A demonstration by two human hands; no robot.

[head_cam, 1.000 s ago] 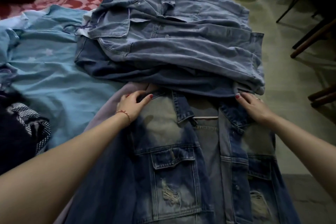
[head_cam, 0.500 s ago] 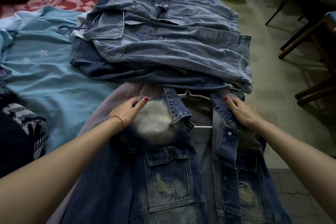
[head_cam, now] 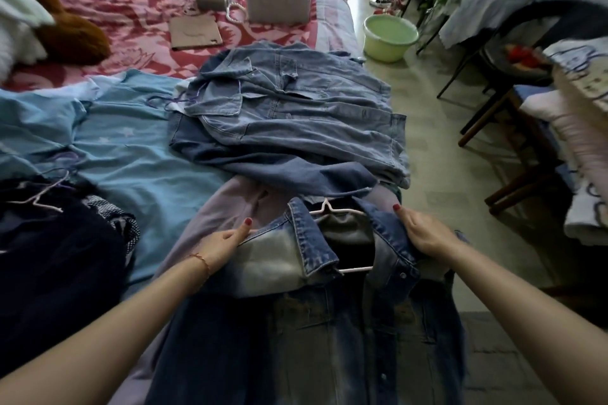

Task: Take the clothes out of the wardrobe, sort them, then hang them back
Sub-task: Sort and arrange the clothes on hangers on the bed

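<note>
Left hand (head_cam: pixel 223 242) and right hand (head_cam: pixel 424 233), fingers curled

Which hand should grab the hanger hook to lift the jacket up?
Probably the right hand. It grips the denim jacket at the collar, closer to the white hanger hook than the left hand, which pinches the shoulder further out.

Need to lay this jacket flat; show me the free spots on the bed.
Free: red bedspread between brown plush and cardboard. Light blue garments cover the middle left; denim pile crowds the right edge, dark clothes near left.
</note>
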